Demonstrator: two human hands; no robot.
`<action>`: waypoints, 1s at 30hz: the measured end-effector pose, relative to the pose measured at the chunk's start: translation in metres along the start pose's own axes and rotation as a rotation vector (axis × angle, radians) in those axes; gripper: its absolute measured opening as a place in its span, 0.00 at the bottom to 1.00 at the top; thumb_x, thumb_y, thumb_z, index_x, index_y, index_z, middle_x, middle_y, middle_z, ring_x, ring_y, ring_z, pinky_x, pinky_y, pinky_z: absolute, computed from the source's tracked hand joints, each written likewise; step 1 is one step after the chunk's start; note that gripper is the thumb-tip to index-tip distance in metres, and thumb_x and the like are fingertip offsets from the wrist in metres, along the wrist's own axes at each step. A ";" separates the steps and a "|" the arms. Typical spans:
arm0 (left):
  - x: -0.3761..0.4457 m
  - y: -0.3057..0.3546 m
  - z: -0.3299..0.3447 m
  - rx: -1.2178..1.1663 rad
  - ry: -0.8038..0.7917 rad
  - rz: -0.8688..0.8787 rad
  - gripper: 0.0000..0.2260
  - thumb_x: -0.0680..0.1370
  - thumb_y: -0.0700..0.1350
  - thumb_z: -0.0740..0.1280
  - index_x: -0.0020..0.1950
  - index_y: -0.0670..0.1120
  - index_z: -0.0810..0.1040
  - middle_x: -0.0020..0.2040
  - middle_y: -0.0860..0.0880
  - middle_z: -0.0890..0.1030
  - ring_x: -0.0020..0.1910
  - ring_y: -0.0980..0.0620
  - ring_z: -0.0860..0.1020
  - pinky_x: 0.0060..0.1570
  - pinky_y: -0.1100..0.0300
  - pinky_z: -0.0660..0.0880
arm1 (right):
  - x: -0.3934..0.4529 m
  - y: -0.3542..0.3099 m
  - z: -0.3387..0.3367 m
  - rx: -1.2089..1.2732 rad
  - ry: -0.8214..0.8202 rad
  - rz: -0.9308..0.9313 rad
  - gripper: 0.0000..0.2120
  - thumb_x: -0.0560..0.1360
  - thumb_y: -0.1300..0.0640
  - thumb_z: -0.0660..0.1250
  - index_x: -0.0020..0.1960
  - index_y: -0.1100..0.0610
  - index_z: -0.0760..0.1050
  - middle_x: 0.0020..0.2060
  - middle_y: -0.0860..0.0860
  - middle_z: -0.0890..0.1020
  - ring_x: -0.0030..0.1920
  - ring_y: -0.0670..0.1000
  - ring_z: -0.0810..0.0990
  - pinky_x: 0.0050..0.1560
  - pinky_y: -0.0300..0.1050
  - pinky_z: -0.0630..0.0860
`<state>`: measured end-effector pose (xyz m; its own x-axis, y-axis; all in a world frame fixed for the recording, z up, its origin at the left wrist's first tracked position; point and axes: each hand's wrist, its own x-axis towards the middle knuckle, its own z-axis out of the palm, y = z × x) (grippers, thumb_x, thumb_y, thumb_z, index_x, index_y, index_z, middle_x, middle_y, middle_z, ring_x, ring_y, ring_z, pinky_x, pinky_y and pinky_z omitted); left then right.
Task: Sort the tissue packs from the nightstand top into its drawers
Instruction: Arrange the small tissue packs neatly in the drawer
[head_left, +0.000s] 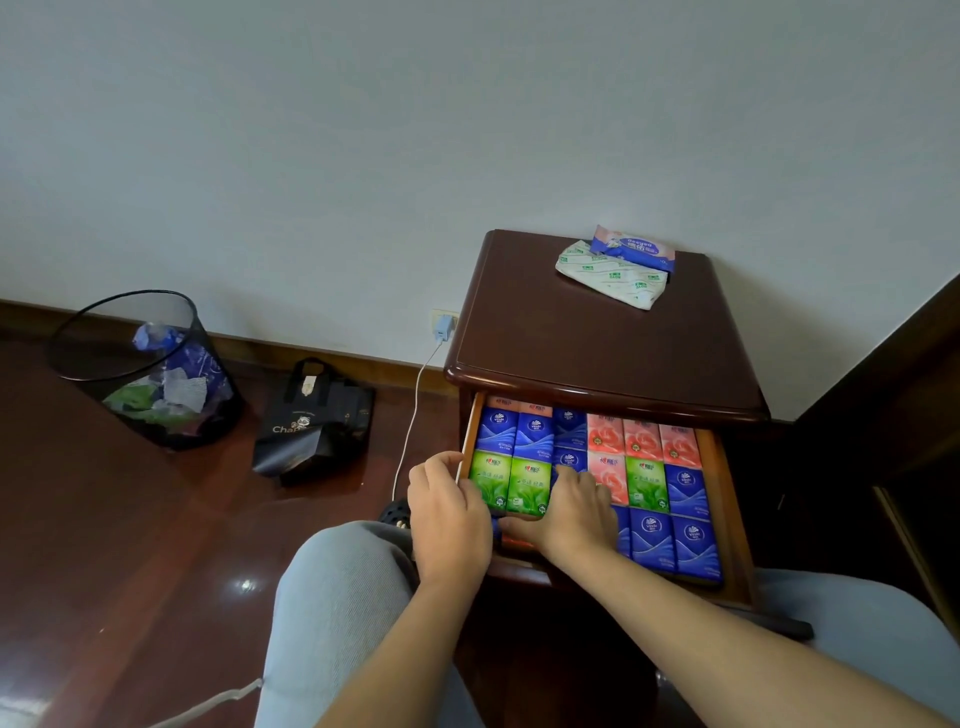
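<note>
**A:** status on the nightstand (597, 332)?

**B:** top drawer (727, 499) is sitting pulled out, packed w/ small tissue packs in rows. Blue packs (517, 431) are lying back-left, pink packs (641, 441) back-right, more blue front-right. Two green packs (511, 483) are sitting side by side at left, one more green among the pink.

**A:** hands?

**B:** both are reaching into the drawer's front-left. Left hand (449, 512) is resting at the left wall, fingers curling over the drawer edge and touching the leftmost green pack. Can't tell if it's gripping the pack or just steadying it; the knuckles are blocking the view.

**A:** right?

**B:** right hand (566, 509) is lying palm down over the packs just right of the green pair, fingers fairly straight, pressing down/forward on a blue pack. Thumb is pointing left under the green ones. Not pinching anything afaict.

**A:** anything on top?

**B:** yes, two soft packs near the back edge: white-and-green pack (610, 278) lying flat, blue-pink pack (634, 248) resting on its back end, overlapping it.

**A:** surroundings?

**B:** person is sitting or crouching, grey trousers (337, 597) showing bottom centre. Mesh bin (150, 369) w/ wrappers is standing at left by the wall, black bag (314, 421) is slumping beside it. Charger (442, 328) is sitting in a wall socket, its white cable (410, 421) trailing down to the floor beside the drawer.
</note>
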<state>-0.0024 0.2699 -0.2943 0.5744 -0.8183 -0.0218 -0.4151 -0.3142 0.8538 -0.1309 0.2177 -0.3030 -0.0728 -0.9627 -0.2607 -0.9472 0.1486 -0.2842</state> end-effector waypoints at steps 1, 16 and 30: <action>0.001 0.001 0.001 0.015 -0.003 -0.009 0.11 0.83 0.42 0.61 0.65 0.52 0.72 0.59 0.56 0.69 0.58 0.57 0.70 0.52 0.58 0.72 | 0.001 -0.001 0.001 0.001 0.015 -0.012 0.50 0.59 0.27 0.78 0.72 0.51 0.67 0.66 0.51 0.74 0.69 0.55 0.72 0.65 0.52 0.75; 0.010 0.009 0.022 0.342 -0.101 -0.159 0.21 0.85 0.47 0.57 0.77 0.46 0.62 0.69 0.45 0.71 0.65 0.45 0.75 0.55 0.51 0.73 | 0.028 -0.008 0.005 0.105 0.134 -0.028 0.49 0.58 0.25 0.77 0.70 0.50 0.70 0.62 0.51 0.76 0.65 0.55 0.74 0.64 0.52 0.74; 0.010 0.005 0.031 0.550 -0.120 -0.030 0.19 0.85 0.52 0.55 0.74 0.48 0.64 0.64 0.48 0.74 0.62 0.49 0.76 0.58 0.54 0.77 | 0.069 -0.014 0.004 0.105 0.268 -0.021 0.40 0.59 0.21 0.73 0.60 0.48 0.75 0.55 0.47 0.80 0.60 0.54 0.75 0.61 0.52 0.73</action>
<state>-0.0200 0.2454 -0.3066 0.5207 -0.8439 -0.1290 -0.7250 -0.5169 0.4553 -0.1217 0.1498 -0.3210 -0.1464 -0.9892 -0.0049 -0.9130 0.1370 -0.3843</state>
